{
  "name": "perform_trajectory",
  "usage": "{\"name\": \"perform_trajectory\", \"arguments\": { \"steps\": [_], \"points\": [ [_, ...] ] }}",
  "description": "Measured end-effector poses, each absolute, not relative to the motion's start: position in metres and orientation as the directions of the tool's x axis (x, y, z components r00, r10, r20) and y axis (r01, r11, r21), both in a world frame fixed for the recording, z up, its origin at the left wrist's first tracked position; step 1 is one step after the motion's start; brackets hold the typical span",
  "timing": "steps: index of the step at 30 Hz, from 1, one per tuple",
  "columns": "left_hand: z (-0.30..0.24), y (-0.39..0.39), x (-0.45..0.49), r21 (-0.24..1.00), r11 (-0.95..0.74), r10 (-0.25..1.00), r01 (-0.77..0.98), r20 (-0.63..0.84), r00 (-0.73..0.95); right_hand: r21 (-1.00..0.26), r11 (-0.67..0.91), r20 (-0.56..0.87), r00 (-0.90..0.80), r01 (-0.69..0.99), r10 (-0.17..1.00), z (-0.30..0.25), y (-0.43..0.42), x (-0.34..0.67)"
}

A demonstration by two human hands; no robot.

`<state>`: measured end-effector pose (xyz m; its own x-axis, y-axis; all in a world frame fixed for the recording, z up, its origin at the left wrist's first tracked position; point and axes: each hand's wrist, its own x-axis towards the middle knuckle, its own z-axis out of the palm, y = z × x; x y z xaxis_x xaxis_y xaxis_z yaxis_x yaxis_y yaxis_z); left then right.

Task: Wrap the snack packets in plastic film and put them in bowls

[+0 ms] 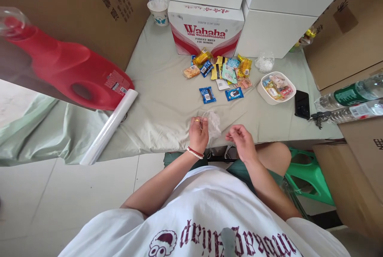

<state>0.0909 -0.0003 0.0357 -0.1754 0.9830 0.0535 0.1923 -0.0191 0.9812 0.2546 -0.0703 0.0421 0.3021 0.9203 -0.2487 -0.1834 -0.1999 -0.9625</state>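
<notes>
My left hand (198,135), with a ring and a beaded bracelet, is closed on a crumpled transparent plastic bag (214,124) at the table's front edge. To its right, my right hand (243,142) is apart from the bag. Its thumb and fingertips are drawn together, and whatever they may pinch is too small to make out. Just beyond both hands lie two blue snack packets (207,95) side by side. Behind them is a loose pile of yellow, blue, green and orange snack packets (229,73).
A white bowl (262,91) of wrapped snacks stands right, beside a black phone (302,104) and water bottles (356,93). Left are a red jug (68,69) and a white film roll (109,127). A Wahaha carton (206,30) and paper cup (158,13) stand behind.
</notes>
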Motion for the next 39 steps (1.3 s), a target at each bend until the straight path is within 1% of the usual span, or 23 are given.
{"name": "perform_trajectory", "arguments": {
  "steps": [2,5,7,12,15,19,21,22,24,25,27,28,29,31,34,35,37,39],
  "points": [
    [0.038,-0.005,0.096,0.982,-0.009,0.982,0.188,0.044,-0.184,-0.968,-0.21,-0.24,0.262,-0.135,0.935,0.035,-0.071,0.241],
    [0.039,-0.014,0.102,0.992,0.06,0.992,0.112,-0.047,-0.119,-0.978,-0.192,-0.207,0.32,-0.077,0.925,0.029,-0.064,0.229],
    [0.037,-0.015,0.101,0.993,0.101,0.99,0.058,-0.094,-0.107,-0.976,-0.179,-0.212,0.364,-0.123,0.907,0.028,-0.056,0.231],
    [0.035,0.004,0.086,0.992,0.127,0.966,-0.02,-0.128,-0.224,-0.957,-0.116,-0.222,0.414,-0.266,0.883,0.034,-0.047,0.25],
    [0.034,0.016,0.081,0.989,0.136,0.959,-0.053,-0.145,-0.244,-0.931,-0.135,-0.278,0.419,-0.339,0.865,0.034,-0.048,0.254],
    [0.03,0.021,0.083,0.971,0.198,0.951,-0.132,-0.223,-0.212,-0.908,-0.168,-0.328,0.401,-0.384,0.855,0.026,-0.052,0.25],
    [0.027,0.019,0.086,0.964,0.219,0.95,-0.148,-0.245,-0.191,-0.929,-0.179,-0.306,0.399,-0.324,0.864,0.022,-0.054,0.246],
    [0.025,0.017,0.087,0.965,0.224,0.952,-0.136,-0.246,-0.182,-0.952,-0.178,-0.27,0.408,-0.25,0.872,0.021,-0.055,0.244],
    [0.021,0.011,0.088,0.971,0.225,0.96,-0.078,-0.235,-0.153,-0.989,-0.147,-0.136,0.441,-0.009,0.887,0.022,-0.055,0.242],
    [0.019,0.007,0.089,0.975,0.219,0.966,-0.041,-0.222,-0.132,-0.984,-0.121,-0.049,0.454,0.132,0.89,0.023,-0.054,0.243],
    [0.015,0.0,0.089,0.981,0.192,0.979,0.029,-0.189,-0.081,-0.929,-0.07,0.101,0.431,0.364,0.897,0.026,-0.05,0.246],
    [0.014,-0.003,0.089,0.982,0.179,0.983,0.053,-0.176,-0.059,-0.9,-0.053,0.139,0.4,0.432,0.906,0.027,-0.046,0.249],
    [0.012,-0.005,0.087,0.983,0.171,0.985,0.066,-0.168,-0.048,-0.885,-0.044,0.148,0.371,0.463,0.917,0.027,-0.043,0.253],
    [0.009,-0.006,0.083,0.983,0.167,0.985,0.071,-0.163,-0.057,-0.902,-0.065,0.105,0.363,0.426,0.926,0.024,-0.037,0.262],
    [0.008,-0.004,0.073,0.986,0.14,0.984,0.086,-0.129,-0.126,-0.951,-0.139,0.015,0.49,0.278,0.871,0.016,-0.033,0.274],
    [0.008,-0.003,0.071,0.987,0.121,0.985,0.104,-0.106,-0.136,-0.955,-0.152,0.001,0.517,0.253,0.856,0.015,-0.033,0.277],
    [0.009,-0.002,0.067,0.987,0.071,0.992,0.142,-0.055,-0.113,-0.948,-0.129,0.032,0.49,0.291,0.871,0.015,-0.033,0.278],
    [0.011,-0.005,0.068,0.987,0.014,0.999,0.161,-0.008,-0.037,-0.91,-0.059,0.109,0.373,0.411,0.921,0.02,-0.033,0.275]
  ]
}}
